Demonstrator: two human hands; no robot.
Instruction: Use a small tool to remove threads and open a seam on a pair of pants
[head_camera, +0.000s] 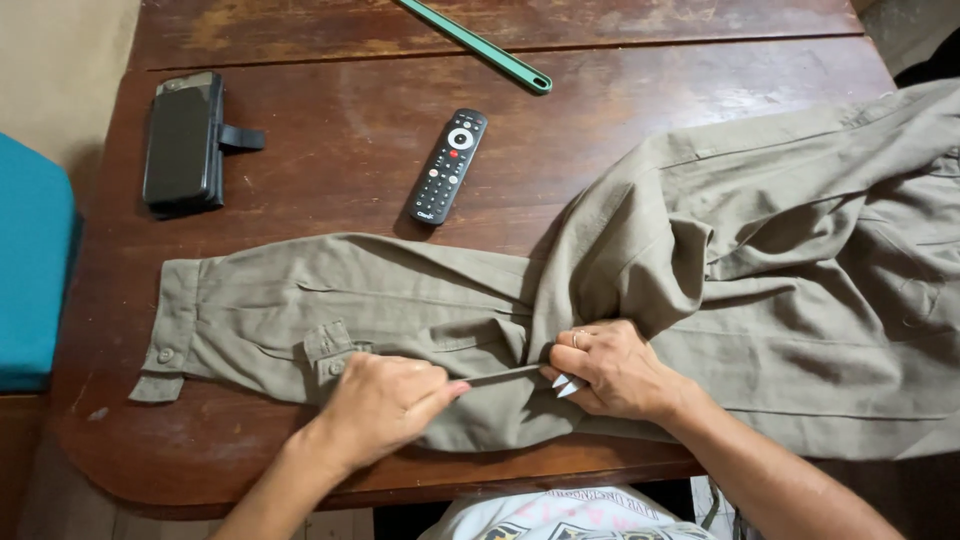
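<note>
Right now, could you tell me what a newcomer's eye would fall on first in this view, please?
The olive-grey shirt spread over the right and middle of the wooden table draws the eye first, its sleeve stretched out to the left. At the near edge, the left hand and right hand pinch the cloth between them. Behind lie a black remote control, a dark phone case at far left, and a green strip.
</note>
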